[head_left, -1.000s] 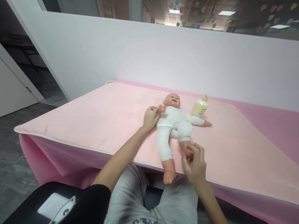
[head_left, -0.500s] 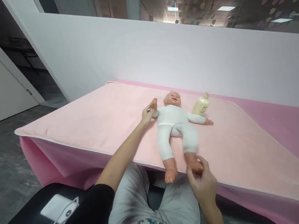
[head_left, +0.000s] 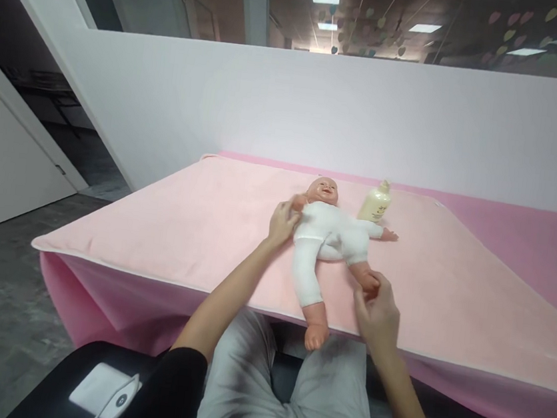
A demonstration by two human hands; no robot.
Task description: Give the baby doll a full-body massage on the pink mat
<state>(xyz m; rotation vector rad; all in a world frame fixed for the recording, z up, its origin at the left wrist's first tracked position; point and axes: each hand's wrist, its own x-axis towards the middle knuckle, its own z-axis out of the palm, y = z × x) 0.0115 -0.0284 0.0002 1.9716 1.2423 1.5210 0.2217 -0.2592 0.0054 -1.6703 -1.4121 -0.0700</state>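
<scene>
A baby doll (head_left: 324,224) with a white cloth body lies face up, its head toward the wall. My left hand (head_left: 284,222) is closed around the doll's hand at the left, holding it close to the doll's shoulder. With my right hand (head_left: 378,311) I grip the doll's foot on the right; that leg is bent and lifted toward the body. The other leg stretches straight, its foot hanging past the table's front edge. The doll's far arm lies stretched out to the right. Just beyond that arm stands a pale yellow bottle (head_left: 376,202).
A pale pink blanket (head_left: 196,226) covers the table over a darker pink cloth (head_left: 546,246). Behind it rises a white wall (head_left: 319,113) with a window above. A white device with a cable (head_left: 99,390) rests on a black seat at lower left.
My right hand has pushed the doll's foot up toward its body, bending the leg. My left hand has brought the doll's hand inward, nearer its shoulder.
</scene>
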